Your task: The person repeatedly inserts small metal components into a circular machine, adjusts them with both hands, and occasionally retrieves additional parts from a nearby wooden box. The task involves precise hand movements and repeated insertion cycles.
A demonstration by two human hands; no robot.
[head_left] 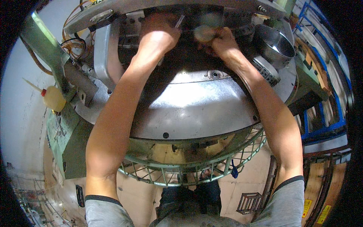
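Observation:
Both my arms reach forward over a round metal machine table [196, 109] into the dark mechanism at its far side. My left hand [160, 32] is closed around a thin metal tool [179, 20], a slim rod sticking up beside the knuckles. My right hand [223, 41] is closed near a pale, blurred round part [204, 33] and seems to hold it. What the fingers touch inside the dark recess is hidden.
A shiny steel bowl-shaped hopper [278, 43] stands right of my right hand. A yellow squeeze bottle with a red nozzle [53, 97] sits at the left. A green wire guard ring [196, 170] runs under the table's near edge. Orange cables [75, 45] hang at the upper left.

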